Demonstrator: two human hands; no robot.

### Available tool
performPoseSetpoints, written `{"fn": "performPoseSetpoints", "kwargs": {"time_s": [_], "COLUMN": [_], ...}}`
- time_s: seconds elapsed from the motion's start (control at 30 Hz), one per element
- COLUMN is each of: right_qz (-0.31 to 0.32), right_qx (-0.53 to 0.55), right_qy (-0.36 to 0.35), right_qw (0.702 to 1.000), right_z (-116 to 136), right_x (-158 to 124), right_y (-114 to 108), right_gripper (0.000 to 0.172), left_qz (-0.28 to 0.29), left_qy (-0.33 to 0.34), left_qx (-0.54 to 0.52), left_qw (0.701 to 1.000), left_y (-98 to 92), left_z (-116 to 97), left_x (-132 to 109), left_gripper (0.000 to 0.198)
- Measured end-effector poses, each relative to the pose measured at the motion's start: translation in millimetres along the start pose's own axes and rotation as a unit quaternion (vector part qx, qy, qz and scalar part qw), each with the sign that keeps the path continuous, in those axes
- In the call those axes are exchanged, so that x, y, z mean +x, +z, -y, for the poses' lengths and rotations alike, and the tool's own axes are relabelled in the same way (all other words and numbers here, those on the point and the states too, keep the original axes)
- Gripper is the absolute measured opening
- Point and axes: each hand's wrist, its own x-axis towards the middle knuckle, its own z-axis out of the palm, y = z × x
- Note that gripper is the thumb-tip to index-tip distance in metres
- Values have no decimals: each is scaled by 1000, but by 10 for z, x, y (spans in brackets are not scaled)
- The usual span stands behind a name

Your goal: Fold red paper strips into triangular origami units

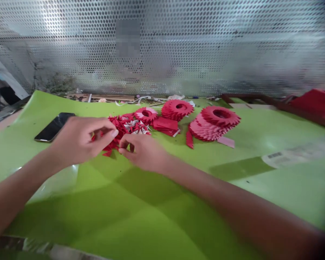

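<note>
My left hand [81, 139] and my right hand [143, 151] meet over a heap of small red folded paper pieces [127, 128] on the green sheet [151, 202]. Both hands pinch at pieces on the heap's near edge, fingers curled. A single red piece shows between my left fingers. Behind the heap lie finished red paper rings: a small one [146, 114], a thicker one [178, 109], and a stacked pile of rings [215, 122] to the right.
A black phone [54, 126] lies left of my left hand. A flat red paper stack [165, 125] sits between the rings. Red sheets [316, 101] lie at the far right. A perforated metal wall [162, 47] stands behind the table.
</note>
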Motion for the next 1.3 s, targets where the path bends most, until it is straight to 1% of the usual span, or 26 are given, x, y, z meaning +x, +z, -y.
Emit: {"fn": "performPoseSetpoints", "kwargs": {"time_s": [0.07,0.1,0.17,0.23,0.33,0.43,0.5,0.53,0.57,0.63,0.67,0.73,0.8,0.87,0.93,1.03,1.1,1.13,1.17,1.2,1.23,1.27,1.3], "right_qz": [-22,-32,-53,-76,-109,-137,-139,-125,-98,-24,10,51,65,51,24,-7,9,35,66,107,133,183,216], "right_qx": [65,97,148,184,215,226,200,166,116,-12,-70,-152,-171,-152,-125,-80,7,87,188,293,406,507,576], "right_qy": [-3,-4,-12,-28,-38,-21,-11,-14,-23,-65,-89,-122,-143,-146,-120,-8,63,92,115,130,130,128,142], "right_qw": [998,995,988,980,970,964,970,978,988,998,994,979,973,976,985,997,998,991,973,941,895,833,776], "right_z": [15,24,40,51,41,-10,-51,-66,-74,-68,-54,-17,14,23,13,4,42,84,141,212,293,381,470], "right_x": [0,1,10,25,46,47,41,39,40,56,71,106,126,103,23,-179,-329,-404,-482,-568,-669,-788,-930], "right_y": [-42,-59,-78,-74,-35,20,65,91,118,178,208,258,280,257,179,-18,-145,-185,-202,-190,-149,-79,15], "right_gripper": [5,6,10,11,11,13,13,11,10,18,24,26,23,18,16,20,24,25,27,29,31,33,35], "left_qz": [26,45,80,95,81,47,19,1,-19,-56,-72,-93,-100,-91,-69,-34,-23,-17,-14,-8,-2,3,11], "left_qy": [-24,-35,-46,-50,-53,-83,-114,-127,-134,-126,-116,-99,-96,-90,-62,-2,31,44,55,64,68,66,59], "left_qx": [17,4,-71,-144,-192,-199,-214,-222,-230,-237,-238,-238,-233,-214,-183,-147,-128,-121,-113,-106,-101,-96,-91], "left_qw": [999,998,993,984,977,975,970,967,964,962,962,962,963,969,979,989,991,992,992,992,993,993,994], "left_y": [53,86,143,176,188,181,174,171,168,168,169,172,171,171,182,241,315,359,407,457,508,556,600], "left_z": [40,66,109,125,110,119,158,185,214,261,275,281,265,239,209,164,137,128,122,119,119,122,126], "left_x": [285,358,394,355,310,340,375,390,403,421,428,436,434,421,395,342,306,289,274,261,249,238,229], "left_gripper": [36,41,45,46,41,32,29,28,27,24,21,16,16,22,28,34,35,35,34,33,33,33,33]}}
